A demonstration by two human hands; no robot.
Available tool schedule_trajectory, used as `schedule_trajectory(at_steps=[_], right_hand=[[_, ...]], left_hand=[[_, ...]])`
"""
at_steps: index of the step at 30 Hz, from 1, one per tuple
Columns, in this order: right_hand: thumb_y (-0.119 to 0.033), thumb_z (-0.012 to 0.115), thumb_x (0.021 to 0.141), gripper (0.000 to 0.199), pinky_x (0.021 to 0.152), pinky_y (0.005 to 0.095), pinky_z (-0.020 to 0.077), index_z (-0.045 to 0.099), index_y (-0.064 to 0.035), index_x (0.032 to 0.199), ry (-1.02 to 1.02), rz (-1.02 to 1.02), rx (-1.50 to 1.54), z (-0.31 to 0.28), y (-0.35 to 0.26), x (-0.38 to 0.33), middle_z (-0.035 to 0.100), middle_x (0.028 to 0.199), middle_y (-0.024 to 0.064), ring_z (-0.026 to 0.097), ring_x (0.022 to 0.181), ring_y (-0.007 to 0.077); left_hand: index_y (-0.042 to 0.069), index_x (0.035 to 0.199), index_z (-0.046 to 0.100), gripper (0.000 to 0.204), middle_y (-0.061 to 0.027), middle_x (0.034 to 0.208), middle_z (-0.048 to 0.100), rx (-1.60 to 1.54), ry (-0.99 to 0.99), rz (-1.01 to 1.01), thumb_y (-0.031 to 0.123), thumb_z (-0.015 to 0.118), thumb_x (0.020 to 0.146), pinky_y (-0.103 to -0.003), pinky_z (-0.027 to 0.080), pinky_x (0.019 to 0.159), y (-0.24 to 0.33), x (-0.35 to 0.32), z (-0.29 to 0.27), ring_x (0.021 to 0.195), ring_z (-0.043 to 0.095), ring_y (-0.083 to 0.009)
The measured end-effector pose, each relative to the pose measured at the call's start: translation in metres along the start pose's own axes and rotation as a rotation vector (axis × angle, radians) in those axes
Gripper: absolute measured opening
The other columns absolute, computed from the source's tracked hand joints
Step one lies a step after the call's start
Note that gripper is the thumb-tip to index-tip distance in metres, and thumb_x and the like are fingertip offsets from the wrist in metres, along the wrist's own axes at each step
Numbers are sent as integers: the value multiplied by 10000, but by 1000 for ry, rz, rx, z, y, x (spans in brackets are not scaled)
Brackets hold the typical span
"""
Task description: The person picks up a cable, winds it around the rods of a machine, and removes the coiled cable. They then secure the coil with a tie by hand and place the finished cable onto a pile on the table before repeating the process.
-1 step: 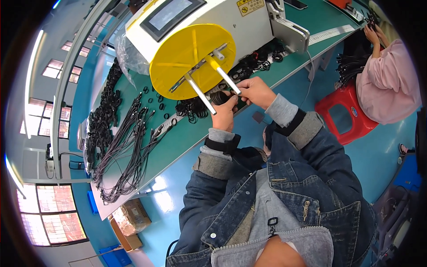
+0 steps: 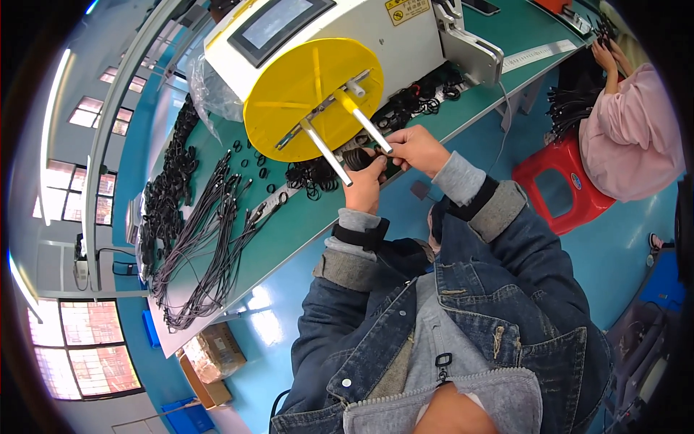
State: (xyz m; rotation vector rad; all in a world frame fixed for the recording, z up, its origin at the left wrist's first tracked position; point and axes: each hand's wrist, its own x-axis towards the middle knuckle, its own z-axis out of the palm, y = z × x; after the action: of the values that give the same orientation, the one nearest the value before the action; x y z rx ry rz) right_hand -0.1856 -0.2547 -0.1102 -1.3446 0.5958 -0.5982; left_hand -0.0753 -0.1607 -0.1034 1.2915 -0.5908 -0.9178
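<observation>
A coiled black cable (image 2: 355,158) is in my left hand (image 2: 366,186), its fingers closed around the bundle just under the machine's two metal rods. Close beside it, my right hand (image 2: 419,150) is closed in a pinch near the coil's right side; a dark piece, probably part of the same cable, shows at its fingertips. The exact grip there is partly hidden by the rod end. Just above both hands stands the yellow round plate (image 2: 289,94) of a white winding machine (image 2: 405,47), and the rods (image 2: 327,153) jut out from it toward me.
Long loose black cables (image 2: 206,246) lie on the green table (image 2: 267,231) at left, beside a pile of coiled ones (image 2: 168,188). Small black rings (image 2: 262,173) and more coils (image 2: 314,177) lie near the plate. At right, a person in pink (image 2: 632,137) sits on a red stool (image 2: 557,184).
</observation>
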Motion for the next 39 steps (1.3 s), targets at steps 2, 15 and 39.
schedule_trajectory(at_steps=[2, 15, 39], right_hand=[[-135, 634, 790, 167, 462, 195, 423, 660, 6, 876, -20, 73, 75, 0, 3, 1, 586, 666, 13, 498, 537, 64], [-123, 575, 840, 155, 431, 181, 395, 622, 7, 912, 277, 40, 160, -16, 6, -9, 584, 718, 7, 498, 531, 48], [-159, 575, 860, 201, 476, 170, 413, 606, 19, 946, -207, 209, 568, 33, 27, -70, 603, 746, 29, 530, 584, 68]], left_hand=[[48, 800, 536, 104, -17, 685, 537, 101, -31, 32, 28, 629, 758, -247, 411, 518, -6, 3, -4, 589, 500, -107], [-29, 884, 520, 219, -84, 767, 569, 1057, 195, 650, 59, 656, 736, -308, 458, 679, -25, 26, -31, 706, 560, -178], [30, 751, 527, 54, -28, 680, 527, -245, -229, -251, 28, 578, 770, -236, 370, 479, -8, -49, -45, 538, 460, -107]])
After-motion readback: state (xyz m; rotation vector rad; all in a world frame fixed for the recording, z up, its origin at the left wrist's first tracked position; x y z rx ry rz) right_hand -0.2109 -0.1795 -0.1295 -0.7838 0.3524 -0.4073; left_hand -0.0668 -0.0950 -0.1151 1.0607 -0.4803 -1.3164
